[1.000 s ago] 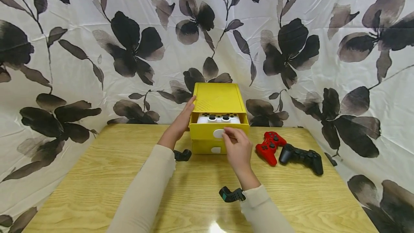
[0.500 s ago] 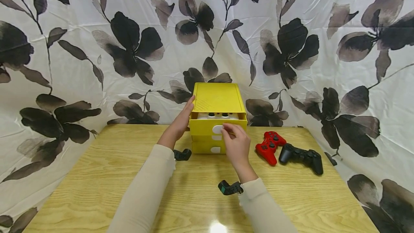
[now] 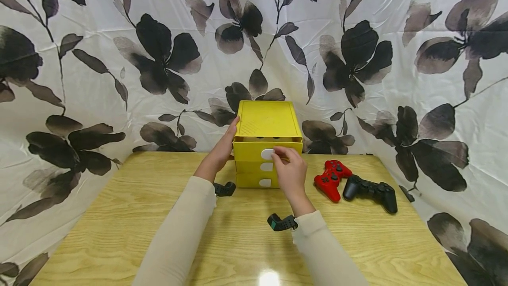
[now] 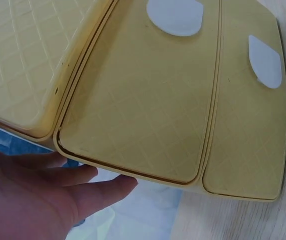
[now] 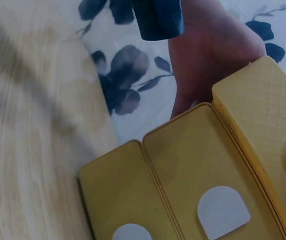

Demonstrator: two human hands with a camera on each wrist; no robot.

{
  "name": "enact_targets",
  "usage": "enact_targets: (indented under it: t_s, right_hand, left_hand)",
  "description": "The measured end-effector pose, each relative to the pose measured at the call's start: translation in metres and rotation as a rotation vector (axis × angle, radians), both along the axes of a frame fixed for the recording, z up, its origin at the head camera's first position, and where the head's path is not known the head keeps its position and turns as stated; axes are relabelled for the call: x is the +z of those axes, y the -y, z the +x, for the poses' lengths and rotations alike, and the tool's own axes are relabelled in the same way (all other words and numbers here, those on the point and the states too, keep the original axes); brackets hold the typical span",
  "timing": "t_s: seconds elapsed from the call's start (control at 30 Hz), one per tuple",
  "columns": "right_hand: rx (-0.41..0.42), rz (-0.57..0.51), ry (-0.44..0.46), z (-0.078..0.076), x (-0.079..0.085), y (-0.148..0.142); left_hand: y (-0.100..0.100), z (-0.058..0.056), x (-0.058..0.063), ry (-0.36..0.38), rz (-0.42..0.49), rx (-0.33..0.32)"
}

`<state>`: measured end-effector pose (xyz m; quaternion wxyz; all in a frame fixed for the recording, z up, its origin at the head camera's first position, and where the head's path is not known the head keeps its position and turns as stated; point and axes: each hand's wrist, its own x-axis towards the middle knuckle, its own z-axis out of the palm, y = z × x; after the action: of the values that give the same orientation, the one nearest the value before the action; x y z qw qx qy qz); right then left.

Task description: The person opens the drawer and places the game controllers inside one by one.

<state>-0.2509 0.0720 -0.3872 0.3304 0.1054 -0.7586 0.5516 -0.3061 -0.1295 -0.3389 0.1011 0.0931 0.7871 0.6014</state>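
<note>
A small yellow chest of drawers (image 3: 270, 118) stands at the back of the table, with white tabs on its drawers. Its top drawer (image 3: 248, 150) sticks out slightly; through the narrow gap above it, only the dark stick tops of the white game controller (image 3: 259, 137) show. With thumb and fingers, my right hand (image 3: 291, 171) pinches the white tab (image 3: 267, 154) of that drawer. My left hand (image 3: 220, 149) rests against the chest's left side; in the left wrist view its fingers (image 4: 102, 192) lie extended along the wall. Both lower drawers are in.
A red game controller (image 3: 331, 181) and a black game controller (image 3: 370, 193) lie to the right of the chest on the wooden table (image 3: 119, 215). A flower-patterned cloth (image 3: 190, 52) hangs close behind and at both sides.
The top drawer has slid back into the chest with my right hand on its tab, covering most of the white controller. My left hand stays on the side.
</note>
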Motion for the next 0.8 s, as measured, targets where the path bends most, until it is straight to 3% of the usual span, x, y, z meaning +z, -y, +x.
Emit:
enact_targets:
  t_s: [0.1, 0.23, 0.53, 0.8]
  right_hand:
    - [-0.006, 0.002, 0.015, -0.003, 0.001, 0.0]
    - [-0.012, 0.006, 0.039, -0.006, 0.002, -0.001]
    - [-0.034, -0.001, 0.078, -0.011, 0.003, 0.0]
    - [-0.05, 0.0, 0.071, -0.015, 0.004, 0.001]
  left_hand:
    - [-0.002, 0.011, 0.012, 0.02, -0.002, -0.001]
    - [-0.003, 0.011, 0.012, 0.027, -0.013, 0.006]
    - [0.001, -0.01, -0.009, -0.001, -0.011, 0.021]
    - [0.002, -0.014, -0.015, -0.047, -0.018, 0.04]
